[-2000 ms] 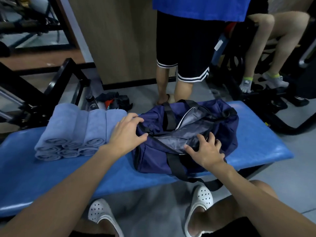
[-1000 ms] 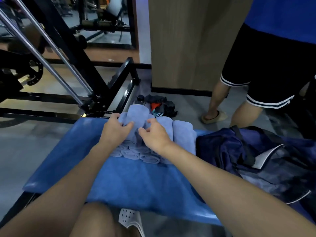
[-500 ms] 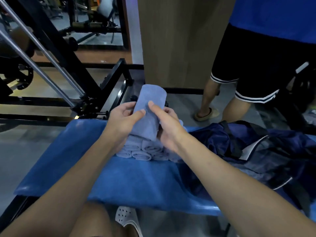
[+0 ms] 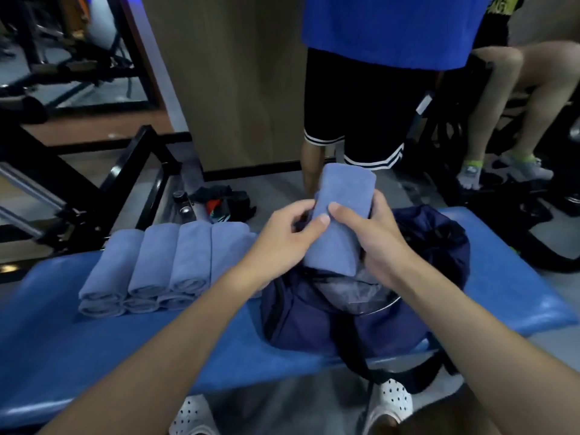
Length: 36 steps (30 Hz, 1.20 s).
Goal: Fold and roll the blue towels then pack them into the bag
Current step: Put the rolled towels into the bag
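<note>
**Packing step: one roll at the mouth of the bag.** Both hands grip a single roll (image 4: 342,208) from opposite sides. The left hand (image 4: 282,233) lays its thumb across the near face with its fingers curled behind. The right hand (image 4: 373,240) wraps the right side, and its thumb meets the left thumb.

The roll is tilted, with its far end raised and its lower end just over the open bag (image 4: 314,315), which sits directly beneath the hands on the bench (image 4: 94,346). The remaining stack (image 4: 163,262) lies to the left of the left forearm, in two layers.

To do the step well:
- Keep an even squeeze on both sides so the loose outer edge cannot unwind.
- Lower the roll end-first, then lay it flat along the bag floor, against one wall, leaving room for the others.
- Let go only once the roll is seated.
- If the soft rim sags inward, free one hand to hold it open.

The bag's interior is largely hidden behind the roll and the hands, so whether it already holds any rolls cannot be told.
</note>
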Each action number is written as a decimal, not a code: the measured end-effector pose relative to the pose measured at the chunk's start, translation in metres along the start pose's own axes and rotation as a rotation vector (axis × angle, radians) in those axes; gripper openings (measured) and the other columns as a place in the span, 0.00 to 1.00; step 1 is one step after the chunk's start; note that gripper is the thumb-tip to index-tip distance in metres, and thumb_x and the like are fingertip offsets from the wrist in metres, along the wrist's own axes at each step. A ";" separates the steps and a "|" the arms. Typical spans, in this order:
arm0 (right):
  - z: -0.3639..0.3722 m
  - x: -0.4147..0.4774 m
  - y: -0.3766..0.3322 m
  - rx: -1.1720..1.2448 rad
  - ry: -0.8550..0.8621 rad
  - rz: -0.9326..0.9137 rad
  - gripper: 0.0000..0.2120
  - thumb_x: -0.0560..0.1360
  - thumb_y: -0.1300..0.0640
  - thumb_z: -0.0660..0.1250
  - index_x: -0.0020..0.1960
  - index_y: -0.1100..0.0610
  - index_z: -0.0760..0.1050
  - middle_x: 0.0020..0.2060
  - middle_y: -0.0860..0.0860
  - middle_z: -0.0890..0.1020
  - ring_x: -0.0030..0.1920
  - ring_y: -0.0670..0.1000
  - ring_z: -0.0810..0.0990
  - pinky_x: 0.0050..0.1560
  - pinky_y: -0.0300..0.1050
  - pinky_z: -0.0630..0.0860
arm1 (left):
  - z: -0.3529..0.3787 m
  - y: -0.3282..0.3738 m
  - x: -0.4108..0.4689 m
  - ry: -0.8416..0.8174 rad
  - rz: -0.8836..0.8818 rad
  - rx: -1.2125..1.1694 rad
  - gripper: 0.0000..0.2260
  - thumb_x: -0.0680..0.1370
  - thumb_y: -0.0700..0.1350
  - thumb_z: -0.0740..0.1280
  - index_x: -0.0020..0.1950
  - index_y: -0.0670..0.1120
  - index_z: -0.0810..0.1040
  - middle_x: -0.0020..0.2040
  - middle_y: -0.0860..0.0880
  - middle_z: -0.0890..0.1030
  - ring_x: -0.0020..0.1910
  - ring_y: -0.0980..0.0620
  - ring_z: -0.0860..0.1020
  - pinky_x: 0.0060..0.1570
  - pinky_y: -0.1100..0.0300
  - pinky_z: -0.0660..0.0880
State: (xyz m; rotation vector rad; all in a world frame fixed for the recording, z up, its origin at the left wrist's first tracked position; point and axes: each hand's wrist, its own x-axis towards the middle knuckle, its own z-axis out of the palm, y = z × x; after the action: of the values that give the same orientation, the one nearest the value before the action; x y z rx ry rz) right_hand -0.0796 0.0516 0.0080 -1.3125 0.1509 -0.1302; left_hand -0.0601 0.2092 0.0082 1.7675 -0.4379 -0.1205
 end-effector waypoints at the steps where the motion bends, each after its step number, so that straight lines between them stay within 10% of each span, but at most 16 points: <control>1: -0.015 0.002 -0.001 -0.017 0.052 -0.018 0.24 0.72 0.59 0.75 0.64 0.53 0.68 0.56 0.51 0.82 0.53 0.51 0.84 0.51 0.52 0.81 | 0.008 -0.003 0.006 0.019 0.002 0.059 0.10 0.81 0.47 0.66 0.61 0.47 0.80 0.54 0.51 0.84 0.55 0.54 0.82 0.58 0.53 0.79; 8: -0.102 0.003 0.023 -0.141 0.136 0.003 0.31 0.72 0.59 0.75 0.69 0.45 0.65 0.60 0.46 0.79 0.56 0.49 0.81 0.56 0.53 0.79 | 0.035 -0.040 0.024 -0.294 0.286 1.018 0.06 0.78 0.50 0.68 0.52 0.54 0.82 0.61 0.53 0.74 0.64 0.52 0.70 0.65 0.61 0.57; 17: -0.129 -0.002 0.058 -0.191 0.156 0.070 0.44 0.72 0.61 0.73 0.78 0.43 0.52 0.65 0.42 0.73 0.57 0.41 0.77 0.51 0.40 0.75 | 0.062 -0.057 0.031 -0.666 0.215 1.586 0.19 0.83 0.53 0.56 0.74 0.60 0.67 0.58 0.48 0.74 0.63 0.45 0.68 0.72 0.34 0.46; 24: -0.131 -0.004 0.061 -0.252 0.110 0.102 0.44 0.71 0.58 0.75 0.76 0.40 0.53 0.63 0.44 0.74 0.58 0.48 0.78 0.57 0.53 0.78 | 0.054 -0.053 0.044 -0.365 0.243 1.545 0.32 0.77 0.44 0.65 0.79 0.44 0.56 0.67 0.50 0.70 0.66 0.49 0.70 0.72 0.43 0.54; 36: -0.122 -0.003 0.060 -0.314 0.039 0.221 0.43 0.72 0.58 0.74 0.75 0.37 0.52 0.59 0.44 0.75 0.55 0.50 0.79 0.56 0.53 0.78 | 0.025 -0.041 0.066 -0.256 0.308 1.188 0.37 0.71 0.26 0.59 0.74 0.58 0.65 0.66 0.46 0.69 0.58 0.43 0.70 0.56 0.47 0.71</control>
State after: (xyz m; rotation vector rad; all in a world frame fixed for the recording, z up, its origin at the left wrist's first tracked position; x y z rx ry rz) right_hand -0.1040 -0.0490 -0.0806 -1.5956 0.3591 0.0595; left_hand 0.0024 0.1704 -0.0272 2.8153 -1.1131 0.1817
